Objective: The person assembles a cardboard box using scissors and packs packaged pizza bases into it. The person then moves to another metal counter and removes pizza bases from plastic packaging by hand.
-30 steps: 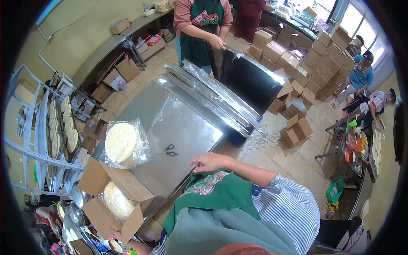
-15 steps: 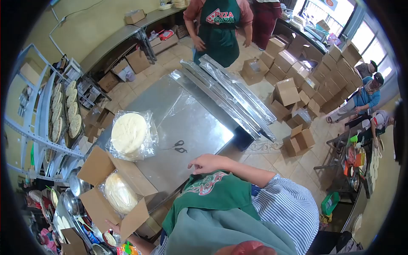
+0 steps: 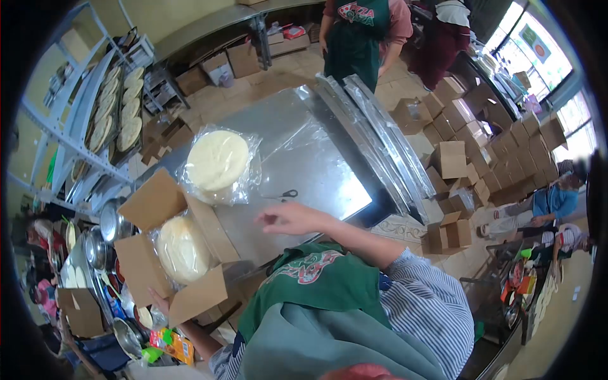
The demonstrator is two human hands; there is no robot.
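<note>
My right hand [image 3: 288, 218] hovers over the steel table [image 3: 323, 158] with its fingers apart and nothing in them. Just beyond it lie the scissors [image 3: 290, 193], partly hidden by the hand. My left hand [image 3: 159, 303] holds the lower left side of an open cardboard box [image 3: 140, 263]; the box covers part of that hand. Inside the box is bagged round dough [image 3: 183, 249]. A flat round dough base [image 3: 217, 159] in clear plastic lies on the table beyond the box.
Plastic-wrapped metal panels [image 3: 380, 145] lie along the table's right side. A person in a green apron [image 3: 354, 47] stands behind it. Many boxes [image 3: 449, 159] are stacked at right. A rack [image 3: 88, 107] of dough bases and metal bowls [image 3: 98, 249] stand at left.
The view has turned, shifting the table and box. My right hand has moved forward over the table, its fingers more spread. The person opposite has let go of the large dark panel, now gone from view.
</note>
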